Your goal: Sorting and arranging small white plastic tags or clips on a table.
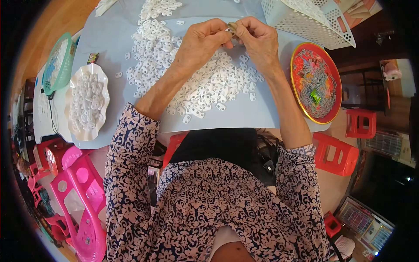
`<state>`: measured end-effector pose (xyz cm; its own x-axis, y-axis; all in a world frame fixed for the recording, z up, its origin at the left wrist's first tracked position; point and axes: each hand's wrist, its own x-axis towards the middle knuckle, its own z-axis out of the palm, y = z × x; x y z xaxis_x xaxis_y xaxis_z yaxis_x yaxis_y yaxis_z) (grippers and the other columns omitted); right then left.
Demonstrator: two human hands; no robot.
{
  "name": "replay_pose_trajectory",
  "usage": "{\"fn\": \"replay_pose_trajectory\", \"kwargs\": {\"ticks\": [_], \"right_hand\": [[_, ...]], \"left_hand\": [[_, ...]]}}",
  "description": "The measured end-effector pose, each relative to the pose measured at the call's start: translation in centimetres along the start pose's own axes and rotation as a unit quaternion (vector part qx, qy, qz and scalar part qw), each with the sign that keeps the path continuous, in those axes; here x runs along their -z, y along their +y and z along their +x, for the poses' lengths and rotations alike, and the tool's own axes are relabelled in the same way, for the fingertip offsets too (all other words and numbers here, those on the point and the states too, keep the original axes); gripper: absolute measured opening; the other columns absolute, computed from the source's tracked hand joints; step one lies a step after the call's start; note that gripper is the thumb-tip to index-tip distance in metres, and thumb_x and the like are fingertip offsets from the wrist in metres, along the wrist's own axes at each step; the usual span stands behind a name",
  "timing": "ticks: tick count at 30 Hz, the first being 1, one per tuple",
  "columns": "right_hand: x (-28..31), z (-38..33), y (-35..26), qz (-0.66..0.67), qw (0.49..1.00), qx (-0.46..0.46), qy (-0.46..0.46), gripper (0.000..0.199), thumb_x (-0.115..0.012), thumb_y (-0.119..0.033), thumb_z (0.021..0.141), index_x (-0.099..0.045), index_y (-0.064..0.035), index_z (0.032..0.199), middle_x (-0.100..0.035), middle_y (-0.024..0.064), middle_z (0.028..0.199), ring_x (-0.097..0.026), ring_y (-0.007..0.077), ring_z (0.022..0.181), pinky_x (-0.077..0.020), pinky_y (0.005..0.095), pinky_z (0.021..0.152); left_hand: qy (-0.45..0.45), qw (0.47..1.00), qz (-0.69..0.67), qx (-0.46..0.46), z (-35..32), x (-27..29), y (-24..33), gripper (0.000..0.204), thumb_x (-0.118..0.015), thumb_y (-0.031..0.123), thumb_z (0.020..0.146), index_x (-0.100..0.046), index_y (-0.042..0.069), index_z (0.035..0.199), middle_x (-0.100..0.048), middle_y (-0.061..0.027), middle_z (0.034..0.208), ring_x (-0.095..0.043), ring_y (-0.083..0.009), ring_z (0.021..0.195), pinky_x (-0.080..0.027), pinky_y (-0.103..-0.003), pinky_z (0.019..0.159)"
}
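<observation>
Above the far part of the pile, my left hand (203,43) and my right hand (258,40) meet at the fingertips, both closed in a pinch. Between them shows the edge of a small white plastic piece (228,30), held by the left fingers. What the right thumb and fingers pinch is hidden. Under and around my wrists spreads a loose heap of small white plastic pieces with holes (209,87). To the right, a red round tray (337,87) with a yellow rim holds many small grey metal parts (321,81).
A white scalloped dish (104,89) full of white pieces stands at the table's left, near a green basket (67,65). A white perforated basket (301,32) is at the far right. Pink chairs (83,209) and red stools (336,155) surround the grey-blue table (257,115).
</observation>
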<state>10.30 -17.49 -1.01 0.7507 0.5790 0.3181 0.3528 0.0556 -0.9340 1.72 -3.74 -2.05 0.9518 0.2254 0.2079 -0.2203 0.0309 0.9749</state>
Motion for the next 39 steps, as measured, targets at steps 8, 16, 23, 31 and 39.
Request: {"fn": "replay_pose_trajectory", "kwargs": {"ticks": [8, 16, 23, 31, 39], "right_hand": [[-0.2, 0.0, -0.9, 0.046, 0.999, -0.026, 0.009, 0.017, -0.061, -0.016, 0.089, -0.065, -0.0002, 0.086, -0.060, -0.0011, 0.068, -0.051, 0.0044, 0.061, -0.0428, 0.0193, 0.056], [0.2, 0.0, -0.7, -0.013, 0.999, -0.021, -0.026, 0.014, -0.061, -0.013, 0.089, -0.065, 0.0001, 0.086, -0.061, -0.0004, 0.069, -0.052, 0.0047, 0.062, -0.0437, 0.0194, 0.058], [-0.3, -0.2, -0.7, 0.019, 1.000, -0.012, 0.001, 0.017, -0.063, -0.015, 0.088, -0.066, -0.0002, 0.082, -0.061, -0.0008, 0.068, -0.051, 0.0043, 0.061, -0.0418, 0.0187, 0.056], [-0.2, 0.0, -0.5, 0.042, 0.999, -0.030, -0.011, 0.013, -0.063, -0.013, 0.087, -0.065, -0.0006, 0.087, -0.061, 0.0000, 0.071, -0.051, 0.0049, 0.063, -0.0418, 0.0188, 0.059], [0.7, -0.1, 0.8, 0.032, 0.999, -0.041, -0.003, 0.012, -0.065, -0.012, 0.085, -0.066, -0.0011, 0.090, -0.061, 0.0004, 0.075, -0.051, 0.0056, 0.065, -0.0418, 0.0195, 0.062]], "left_hand": [[0.010, 1.000, 0.021, 0.003, 0.1, 0.1, -0.5, 0.014, -0.056, 0.015, 0.085, -0.065, 0.005, 0.082, -0.063, 0.0019, 0.069, -0.041, -0.0019, 0.057, -0.032, -0.020, 0.050], [0.007, 0.999, 0.034, 0.002, 0.0, 0.2, -0.7, 0.014, -0.055, 0.014, 0.085, -0.065, 0.004, 0.083, -0.063, 0.0012, 0.069, -0.044, -0.0028, 0.060, -0.035, -0.020, 0.054], [0.015, 0.999, 0.020, -0.025, 0.2, 0.0, -0.3, 0.015, -0.055, 0.013, 0.085, -0.065, 0.003, 0.083, -0.064, 0.0002, 0.070, -0.048, -0.0043, 0.065, -0.038, -0.021, 0.060], [-0.005, 0.987, 0.151, -0.060, 0.7, 2.5, 0.3, 0.016, -0.053, 0.014, 0.087, -0.062, 0.001, 0.084, -0.062, -0.0025, 0.069, -0.049, -0.0069, 0.061, -0.041, -0.022, 0.056], [-0.066, 0.876, 0.461, -0.122, -0.3, 6.1, 2.4, 0.012, -0.057, 0.010, 0.086, -0.062, 0.002, 0.092, -0.062, -0.0090, 0.080, -0.056, -0.0220, 0.079, -0.044, -0.032, 0.072]]}}
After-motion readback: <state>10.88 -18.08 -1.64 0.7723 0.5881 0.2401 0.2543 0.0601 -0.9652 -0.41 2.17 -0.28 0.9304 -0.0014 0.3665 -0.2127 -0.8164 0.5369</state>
